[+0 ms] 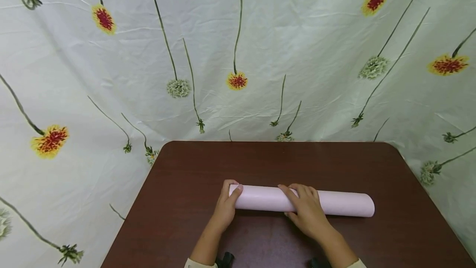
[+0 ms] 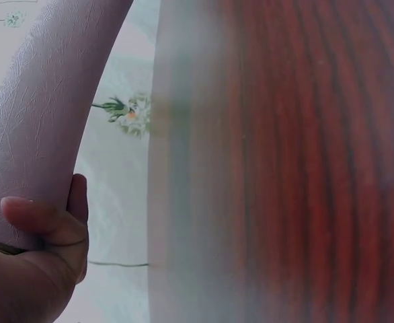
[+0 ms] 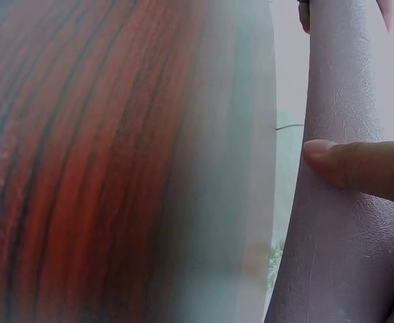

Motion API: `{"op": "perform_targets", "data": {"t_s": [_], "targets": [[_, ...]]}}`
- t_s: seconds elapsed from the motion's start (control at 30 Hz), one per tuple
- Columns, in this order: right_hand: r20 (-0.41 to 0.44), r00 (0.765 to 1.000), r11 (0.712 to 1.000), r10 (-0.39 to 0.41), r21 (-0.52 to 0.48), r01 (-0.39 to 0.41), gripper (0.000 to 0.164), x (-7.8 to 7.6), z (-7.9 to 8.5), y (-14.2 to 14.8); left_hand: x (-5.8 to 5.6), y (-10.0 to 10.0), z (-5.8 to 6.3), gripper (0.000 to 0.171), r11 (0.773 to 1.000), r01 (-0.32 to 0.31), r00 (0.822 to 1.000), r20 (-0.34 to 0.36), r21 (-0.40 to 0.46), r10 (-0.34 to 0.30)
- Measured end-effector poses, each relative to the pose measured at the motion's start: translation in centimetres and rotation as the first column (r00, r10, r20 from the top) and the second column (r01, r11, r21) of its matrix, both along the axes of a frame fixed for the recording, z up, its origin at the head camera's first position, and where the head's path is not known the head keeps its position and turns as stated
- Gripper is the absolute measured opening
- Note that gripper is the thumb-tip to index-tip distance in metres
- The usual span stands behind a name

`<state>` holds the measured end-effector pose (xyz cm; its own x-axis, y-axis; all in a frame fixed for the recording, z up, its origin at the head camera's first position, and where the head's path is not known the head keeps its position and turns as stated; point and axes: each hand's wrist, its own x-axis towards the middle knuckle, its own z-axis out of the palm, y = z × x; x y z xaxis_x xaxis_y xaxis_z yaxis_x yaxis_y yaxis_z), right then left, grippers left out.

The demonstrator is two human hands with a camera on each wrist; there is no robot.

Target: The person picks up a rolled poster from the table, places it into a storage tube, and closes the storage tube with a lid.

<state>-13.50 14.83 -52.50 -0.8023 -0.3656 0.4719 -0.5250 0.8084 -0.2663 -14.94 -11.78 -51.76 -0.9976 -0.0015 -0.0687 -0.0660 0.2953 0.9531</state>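
A long pale pink roll of textured sheet (image 1: 346, 203), like wallpaper, is held level across the dark brown table (image 1: 275, 158). At its left end my left hand (image 1: 225, 208) grips it, the thumb on the near side and the fingers going round behind. My right hand (image 1: 308, 212) grips the roll near its middle, with fingers over the top and the thumb against the near side. Both wrist views show cloth between the roll (image 2: 46, 101) and the table edge, so it is raised off the tabletop. The right wrist view shows the right thumb (image 3: 348, 161) lying across the creased surface.
White cloth (image 1: 208, 24) printed with flowers and stems hangs behind the table and along both sides. The tabletop has rounded far corners. Small dark objects (image 1: 226, 259) show by the wrists at the bottom of the head view.
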Motion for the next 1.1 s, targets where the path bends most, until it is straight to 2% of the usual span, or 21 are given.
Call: {"op": "perform_targets", "data": {"t_s": [0.1, 0.33, 0.43, 0.53, 0.7, 0.87, 1.1], "targets": [[-0.013, 1.000, 1.000, 0.001, -0.003, -0.001, 0.088, -0.1, -0.1, -0.1, -0.2, -0.1, 0.0, 0.036, 1.000, 0.005, 1.000, -0.008, -0.006, -0.005], [0.011, 1.000, 1.000, -0.001, -0.011, 0.001, 0.089, -0.5, 0.1, 0.2, -0.8, -0.5, -0.6, 0.058, 0.991, -0.009, 0.999, 0.047, 0.131, 0.003], [0.037, 0.999, 1.000, -0.002, -0.021, 0.003, 0.086, -0.6, 0.3, 0.5, -1.1, -0.9, -0.8, 0.068, 0.988, -0.003, 0.999, 0.041, 0.157, -0.004], [0.059, 0.998, 0.999, -0.020, -0.038, 0.022, 0.082, -0.6, 0.4, 1.3, -1.3, -1.5, -0.9, 0.073, 0.989, -0.019, 0.999, 0.029, 0.144, 0.015], [0.102, 0.991, 0.993, -0.087, -0.065, 0.094, 0.075, -0.4, 0.4, 2.9, -1.5, -2.7, -0.7, 0.075, 0.991, -0.082, 0.997, 0.019, 0.109, 0.080], [0.127, 0.985, 0.988, -0.120, -0.086, 0.132, 0.069, -0.3, 0.5, 4.5, -1.7, -3.6, -0.5, 0.078, 0.985, -0.111, 0.994, 0.022, 0.136, 0.109], [0.121, 0.980, 0.981, -0.158, -0.099, 0.170, 0.064, -0.3, 0.5, 6.3, -1.9, -4.6, -1.0, 0.083, 0.979, -0.136, 0.991, 0.028, 0.153, 0.133]]}}
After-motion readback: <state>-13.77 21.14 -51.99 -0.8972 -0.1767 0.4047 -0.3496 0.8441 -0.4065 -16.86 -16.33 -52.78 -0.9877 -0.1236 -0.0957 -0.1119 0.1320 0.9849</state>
